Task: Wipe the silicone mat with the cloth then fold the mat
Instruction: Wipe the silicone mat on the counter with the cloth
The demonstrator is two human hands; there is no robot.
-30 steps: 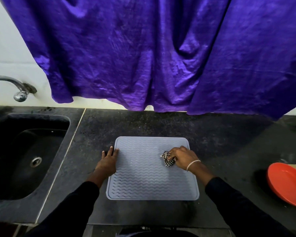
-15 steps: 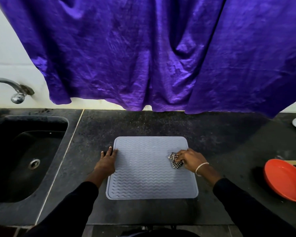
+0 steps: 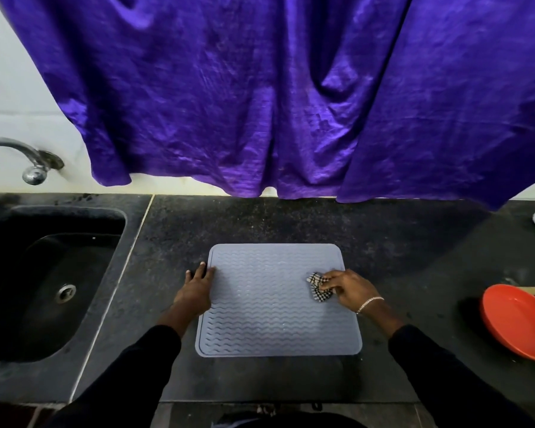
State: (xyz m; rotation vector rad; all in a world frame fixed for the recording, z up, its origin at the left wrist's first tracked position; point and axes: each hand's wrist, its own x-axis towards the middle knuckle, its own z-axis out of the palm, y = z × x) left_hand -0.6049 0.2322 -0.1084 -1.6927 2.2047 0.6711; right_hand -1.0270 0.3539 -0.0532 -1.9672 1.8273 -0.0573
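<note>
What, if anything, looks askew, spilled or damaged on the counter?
Nothing stands out. The silicone mat lies flat on the dark counter; the left hand rests on its left edge, the right hand holds the checked cloth near its right edge.

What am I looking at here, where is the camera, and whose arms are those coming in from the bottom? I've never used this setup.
There is no machine: those are a person's two bare hands, with arms in dark sleeves. The view comes from one wide-angle camera worn on the person's head, looking forward and down. On the dark counter lies a grey silicone mat, flat and not yet folded. The left hand rests with straight fingers on the mat's left edge, apparently steadying it. The right hand grips a small checked cloth against the mat near its right edge. Left of the counter is a black sink with a tap above it. At far right sits a red dish. A purple curtain hangs behind.
</note>
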